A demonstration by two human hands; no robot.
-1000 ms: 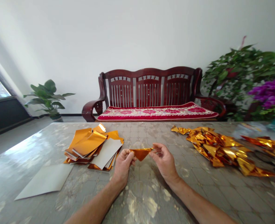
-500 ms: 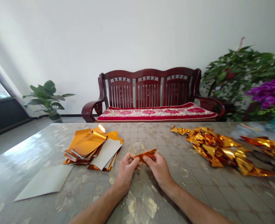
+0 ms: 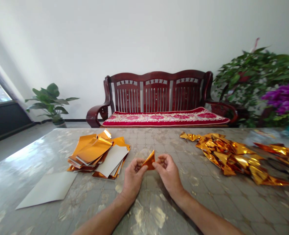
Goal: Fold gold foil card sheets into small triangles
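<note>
A small piece of shiny gold foil paper (image 3: 150, 161), folded to a triangle with its tip up, is held above the middle of the table. My left hand (image 3: 134, 174) pinches its left corner between thumb and fingers. At the opposite edge, the thumb and curled fingers of my right hand (image 3: 168, 171) grip the paper. To the left lies a loose stack of gold foil sheets (image 3: 92, 150), some showing a pale back. One sheet (image 3: 47, 190) rests pale side up nearer to me. A heap of folded gold foil pieces (image 3: 229, 155) spreads on the right.
The table (image 3: 144, 212) has a glossy patterned cover. Dark cables (image 3: 281, 166) and a clear plastic bag (image 3: 262, 136) lie at its right side. Behind it stands a wooden bench (image 3: 156, 94) with a red cloth (image 3: 159, 119). Plants (image 3: 51, 101) flank the bench.
The folded foil paper has turned from a flat, sideways strip to a triangle pointing up. My right hand has shifted its grip, its fingers now more curled.
</note>
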